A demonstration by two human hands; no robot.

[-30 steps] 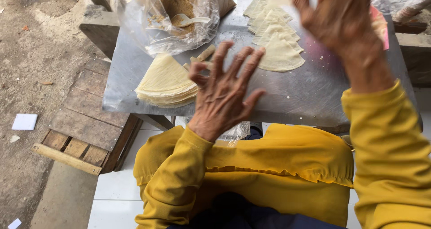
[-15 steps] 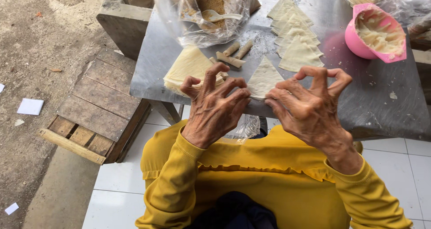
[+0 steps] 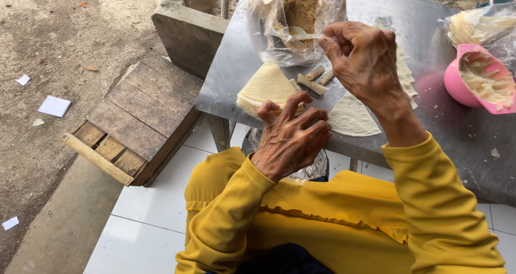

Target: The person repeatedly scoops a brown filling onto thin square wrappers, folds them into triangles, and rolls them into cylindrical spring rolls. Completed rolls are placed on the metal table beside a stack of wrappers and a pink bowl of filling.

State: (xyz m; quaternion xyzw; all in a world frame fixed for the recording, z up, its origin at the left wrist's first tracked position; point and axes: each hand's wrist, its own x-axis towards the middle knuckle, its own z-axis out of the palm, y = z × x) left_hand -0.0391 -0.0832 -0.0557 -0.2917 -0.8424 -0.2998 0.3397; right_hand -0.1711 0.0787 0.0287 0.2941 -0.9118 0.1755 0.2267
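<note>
Wrappers being filled at the surface's near edge

The spoon (image 3: 301,34) was pinched in the right hand (image 3: 365,59); the left hand (image 3: 290,139), curled and empty, hovered by the wrapper stack (image 3: 263,86); filling is best scooped sparingly.

A grey metal counter (image 3: 242,64) carried the things. A stack of pale triangular wrappers (image 3: 263,88) lay at its near left, three small rolls (image 3: 314,80) just beyond, and a single wrapper (image 3: 349,118) near the front edge. A clear plastic bag of brown filling (image 3: 293,16) sat farther back, and a pink bowl (image 3: 459,86) stood at the right.
</note>
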